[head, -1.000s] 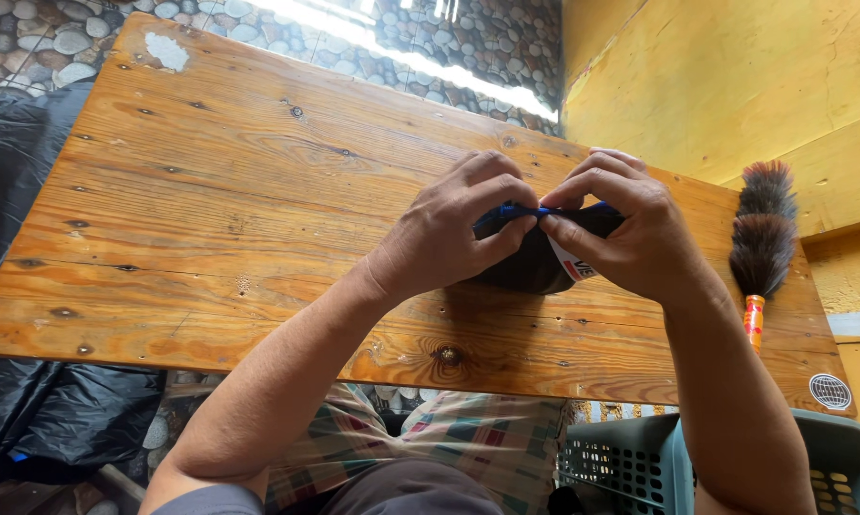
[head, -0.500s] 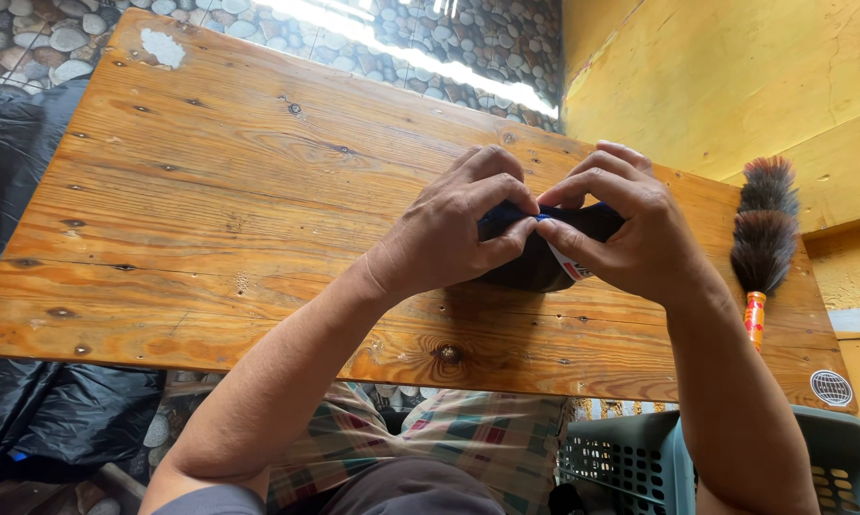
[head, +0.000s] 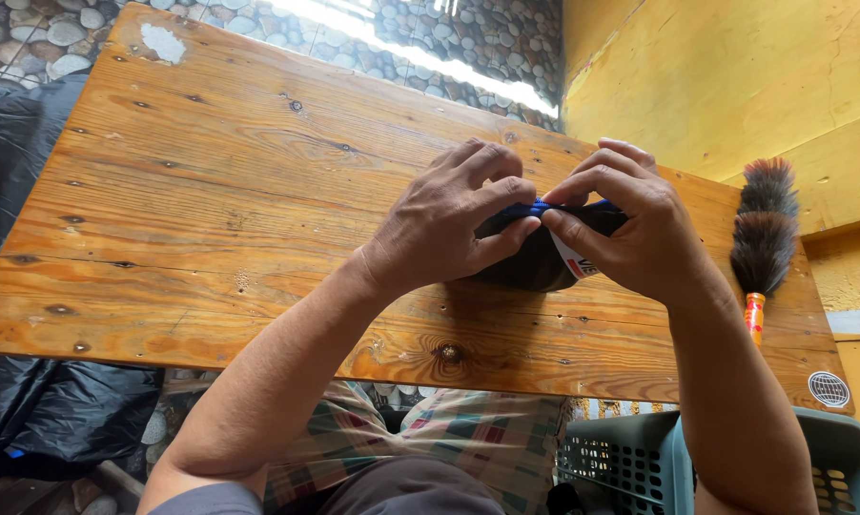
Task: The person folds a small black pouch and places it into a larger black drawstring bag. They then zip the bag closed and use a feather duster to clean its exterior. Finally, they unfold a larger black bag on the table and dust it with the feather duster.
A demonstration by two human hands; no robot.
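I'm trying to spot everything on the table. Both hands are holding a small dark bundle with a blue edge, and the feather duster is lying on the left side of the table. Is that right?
Not quite. The feather duster lies at the right side of the wooden table, as the head view shows. The rest holds: the left hand and right hand both hold the small dark bundle with the blue edge.

Dark bundled cloth [head: 530, 262], blue-edged, lies on the wooden table [head: 211, 191].

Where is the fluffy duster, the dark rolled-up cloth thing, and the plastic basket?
feather duster [head: 762, 229], head view, on the brown feathers.
dark cloth bundle [head: 533, 262], head view, on its black underside between the two hands.
plastic basket [head: 621, 458], head view, on its grey slotted wall below the table edge.
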